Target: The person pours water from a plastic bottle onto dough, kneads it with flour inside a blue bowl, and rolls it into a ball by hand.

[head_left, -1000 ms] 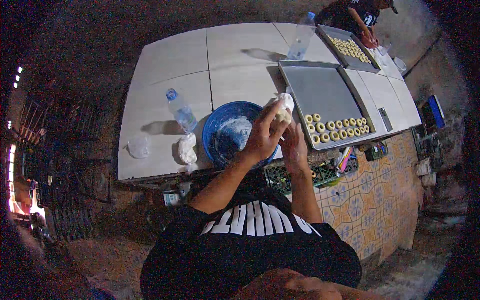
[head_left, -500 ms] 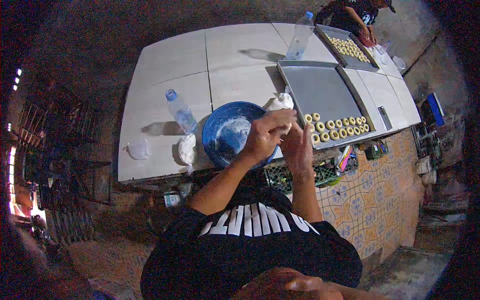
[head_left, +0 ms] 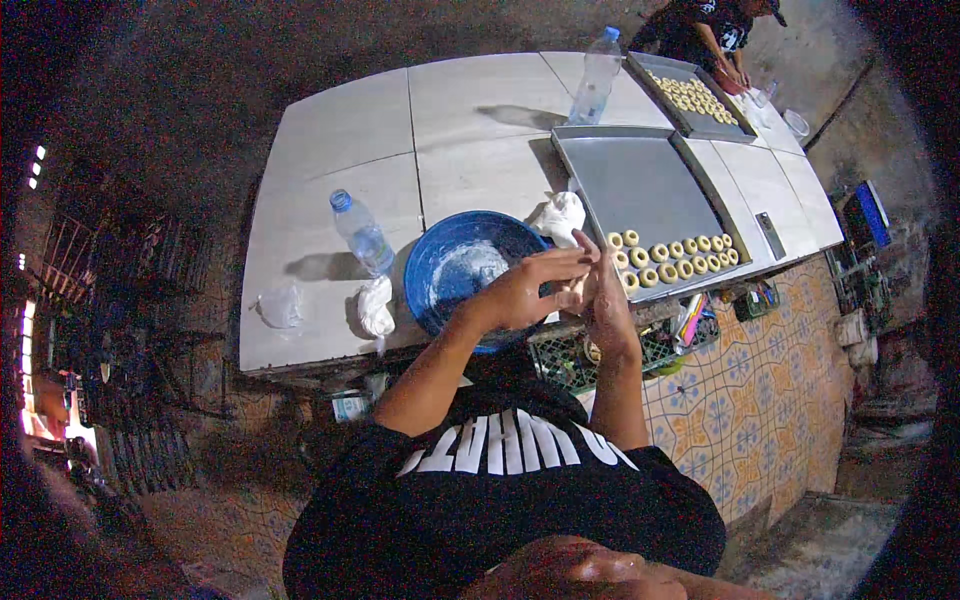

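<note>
My left hand (head_left: pixel 532 290) meets my right hand (head_left: pixel 608 305) at the near edge of the table. The left fingers reach across to the right palm with the thumb below, closed as in a pinch; what lies between the hands is mostly hidden. My right hand is held upright with its fingers stretched out. Just left of them sits a blue basin (head_left: pixel 440 250) dusted inside with white powder. To the right, a metal tray (head_left: pixel 640 185) carries pale dough rings (head_left: pixel 685 268) in rows along its near side. A knotted white bag (head_left: pixel 560 215) rests between basin and tray.
An uncapped clear bottle (head_left: pixel 362 235), a white bundle (head_left: pixel 375 307) and a small clear bag (head_left: pixel 280 307) stand left of the basin. Farther off are a capped bottle (head_left: pixel 597 80), a second tray (head_left: pixel 690 100) of rings and another person (head_left: pixel 715 40). A green crate (head_left: pixel 565 362) is below the edge.
My left hand has lowered slightly, its fingers now laid across toward the right palm. My right fingers have straightened upward. The view has shifted a little.
</note>
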Tool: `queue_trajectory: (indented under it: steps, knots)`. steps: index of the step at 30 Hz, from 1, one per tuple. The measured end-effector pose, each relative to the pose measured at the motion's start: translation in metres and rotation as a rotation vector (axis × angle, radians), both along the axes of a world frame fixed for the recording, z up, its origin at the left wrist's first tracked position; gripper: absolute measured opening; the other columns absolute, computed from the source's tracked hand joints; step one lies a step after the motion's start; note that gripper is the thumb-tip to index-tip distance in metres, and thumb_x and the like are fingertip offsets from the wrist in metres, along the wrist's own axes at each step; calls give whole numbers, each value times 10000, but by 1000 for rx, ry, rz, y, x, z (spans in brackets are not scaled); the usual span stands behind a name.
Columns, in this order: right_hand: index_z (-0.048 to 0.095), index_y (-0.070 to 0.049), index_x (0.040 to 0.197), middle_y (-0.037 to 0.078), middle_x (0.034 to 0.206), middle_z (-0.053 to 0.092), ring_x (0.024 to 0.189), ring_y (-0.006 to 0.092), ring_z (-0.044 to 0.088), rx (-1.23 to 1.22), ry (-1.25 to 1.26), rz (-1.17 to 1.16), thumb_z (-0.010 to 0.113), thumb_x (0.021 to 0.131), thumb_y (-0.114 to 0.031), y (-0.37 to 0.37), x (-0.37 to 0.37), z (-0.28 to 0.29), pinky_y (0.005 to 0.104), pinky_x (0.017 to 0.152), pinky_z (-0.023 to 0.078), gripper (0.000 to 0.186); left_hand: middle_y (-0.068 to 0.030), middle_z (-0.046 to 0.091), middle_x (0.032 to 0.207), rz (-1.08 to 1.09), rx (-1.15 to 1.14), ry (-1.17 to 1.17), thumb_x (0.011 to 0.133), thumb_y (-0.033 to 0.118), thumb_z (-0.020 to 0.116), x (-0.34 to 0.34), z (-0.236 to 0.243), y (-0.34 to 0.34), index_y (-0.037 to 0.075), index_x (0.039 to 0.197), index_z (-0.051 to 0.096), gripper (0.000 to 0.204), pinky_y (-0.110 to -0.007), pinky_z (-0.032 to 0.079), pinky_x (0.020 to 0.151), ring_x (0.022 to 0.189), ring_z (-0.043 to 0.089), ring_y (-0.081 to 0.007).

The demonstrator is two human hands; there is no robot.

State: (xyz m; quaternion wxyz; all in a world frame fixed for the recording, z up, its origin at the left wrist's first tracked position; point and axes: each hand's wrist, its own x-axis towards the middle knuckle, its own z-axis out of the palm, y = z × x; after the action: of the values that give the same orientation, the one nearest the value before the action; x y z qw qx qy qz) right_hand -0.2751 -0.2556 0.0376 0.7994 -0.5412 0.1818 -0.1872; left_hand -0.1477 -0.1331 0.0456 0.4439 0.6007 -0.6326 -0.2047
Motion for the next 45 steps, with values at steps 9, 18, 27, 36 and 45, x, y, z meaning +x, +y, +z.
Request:
queue_trajectory:
  steps: [9,18,27,36,45]
  knots:
    - [411,-115,1492,127,1299,611,1154,239,620,199,4,35,222,1017,-680,11,11,2,345,881,553,763,-100,740,925,216,-362,153,814,47,718,-7,-13,-10,46,915,739,103,-418,520,859,932,692,-301]
    - [470,-33,1430,111,1291,606,1117,227,622,416,-149,122,443,1062,-419,23,21,-1,389,949,514,534,-108,752,993,714,-296,514,1041,194,536,5,-17,-1,-14,1139,688,276,-290,574,713,848,710,-171]
    - [549,10,1341,112,1228,642,1057,176,639,-104,-109,-60,669,923,-51,21,27,-14,310,884,542,439,-131,694,1138,450,-256,571,1056,232,511,4,-26,-4,7,1343,586,373,-322,538,867,946,666,-180]
    - [558,40,1327,134,1270,625,1155,207,605,-234,-187,-25,662,842,37,44,19,-8,350,1017,475,496,-112,732,991,512,-344,595,1048,303,509,9,-8,-10,-23,1024,671,365,-309,547,777,882,690,-139]
    - [536,20,1300,64,1077,633,979,134,631,-112,-214,-50,696,873,34,48,18,0,275,879,522,455,-128,729,972,491,-452,787,1052,291,501,10,2,-11,5,980,642,327,-286,557,740,838,688,-159]
